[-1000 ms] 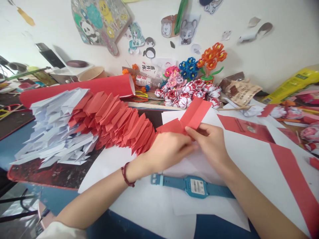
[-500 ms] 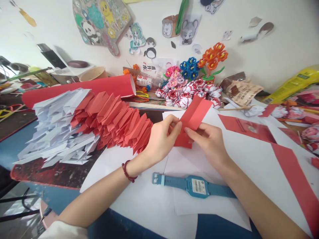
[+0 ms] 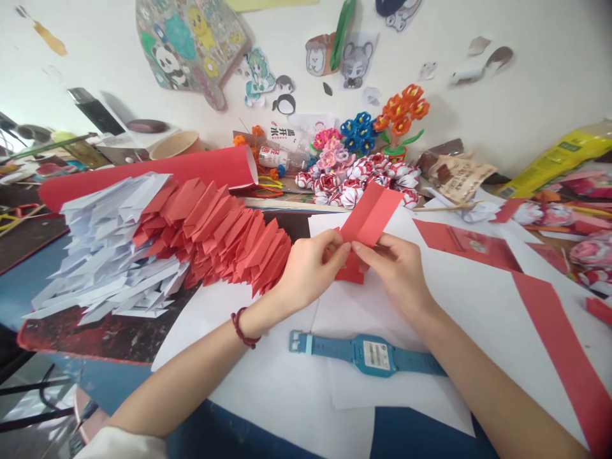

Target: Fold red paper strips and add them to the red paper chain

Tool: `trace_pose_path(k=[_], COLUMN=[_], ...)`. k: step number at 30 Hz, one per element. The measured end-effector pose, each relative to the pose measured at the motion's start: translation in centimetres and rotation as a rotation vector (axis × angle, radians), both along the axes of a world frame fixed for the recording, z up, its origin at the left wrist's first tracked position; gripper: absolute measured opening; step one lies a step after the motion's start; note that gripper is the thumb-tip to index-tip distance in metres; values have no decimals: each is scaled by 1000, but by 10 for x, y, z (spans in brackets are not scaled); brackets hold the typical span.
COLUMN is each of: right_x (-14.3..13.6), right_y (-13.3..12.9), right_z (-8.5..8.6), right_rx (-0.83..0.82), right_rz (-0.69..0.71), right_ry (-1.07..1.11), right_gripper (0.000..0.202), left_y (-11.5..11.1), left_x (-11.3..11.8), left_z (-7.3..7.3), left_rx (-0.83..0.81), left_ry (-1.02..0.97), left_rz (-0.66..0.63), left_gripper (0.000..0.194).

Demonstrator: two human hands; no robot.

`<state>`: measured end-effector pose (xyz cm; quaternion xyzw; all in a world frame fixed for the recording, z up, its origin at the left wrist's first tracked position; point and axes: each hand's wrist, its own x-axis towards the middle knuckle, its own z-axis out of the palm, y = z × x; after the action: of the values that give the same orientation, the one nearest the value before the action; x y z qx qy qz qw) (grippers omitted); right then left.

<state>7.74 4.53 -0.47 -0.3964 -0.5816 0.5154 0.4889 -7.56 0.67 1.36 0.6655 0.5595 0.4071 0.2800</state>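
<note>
A creased strip of red paper (image 3: 370, 213) is held up over the white sheets, its upper end tilted to the right. My left hand (image 3: 315, 258) pinches its lower left edge between thumb and fingers. From the right, my right hand (image 3: 399, 261) grips the lower edge of the same strip, its thumb close to the left thumb. Beneath the hands, another piece of red paper (image 3: 351, 271) shows in part on the white sheet. Left of my left hand lies a long row of folded red paper pieces (image 3: 215, 229), joined by a heap of folded white pieces (image 3: 115, 236).
A blue watch (image 3: 375, 355) lies face down on white paper (image 3: 268, 376) near my forearms. Red-and-white paper flowers (image 3: 354, 182) and a red corrugated roll (image 3: 191, 167) stand at the back. A red strip (image 3: 554, 344) lies at right, a yellow packet (image 3: 559, 159) behind.
The thumbs have drawn slightly closer together on the red paper. The whole view has shifted a little; the grip is otherwise the same.
</note>
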Motion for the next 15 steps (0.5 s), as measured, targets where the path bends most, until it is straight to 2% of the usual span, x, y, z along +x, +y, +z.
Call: trace_pose_path(k=[5, 15], right_x=[0, 0], right_y=[-1, -2], right_z=[-1, -3], right_rx=[-3, 1], right_rz=[-5, 41], right_ry=[-20, -28], right_gripper=[16, 17], left_y=[0, 3], left_x=[1, -1], left_z=[0, -1], left_rx=[15, 23], left_ry=[-52, -110], left_rz=[-6, 82], left_gripper=[21, 15])
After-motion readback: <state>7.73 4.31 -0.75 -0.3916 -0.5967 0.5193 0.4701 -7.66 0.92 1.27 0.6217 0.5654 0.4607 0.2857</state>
